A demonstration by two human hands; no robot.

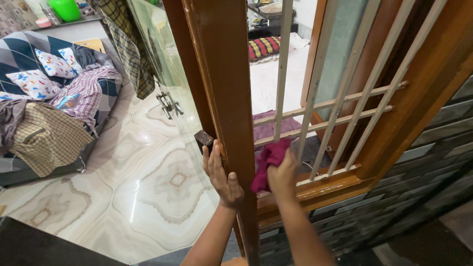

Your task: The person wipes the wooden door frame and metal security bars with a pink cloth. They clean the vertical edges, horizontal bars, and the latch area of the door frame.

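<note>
My left hand [220, 173] grips the edge of a brown wooden door frame post [229, 93], fingers wrapped around its left side beside a dark latch block [203, 138]. To the right of the post, my right hand [283, 176] holds a crumpled magenta cloth [268, 160] pressed against the lower part of a window grille of cream metal bars [315, 116]. The cloth touches the low end of one upright bar, just above the brown wooden sill [325, 184].
A glass door panel with a metal handle [169, 104] stands open at the left over a patterned marble floor [148, 182]. A bed piled with clothes and pillows [47, 98] lies far left. Dark tiled wall [419, 182] runs below the window.
</note>
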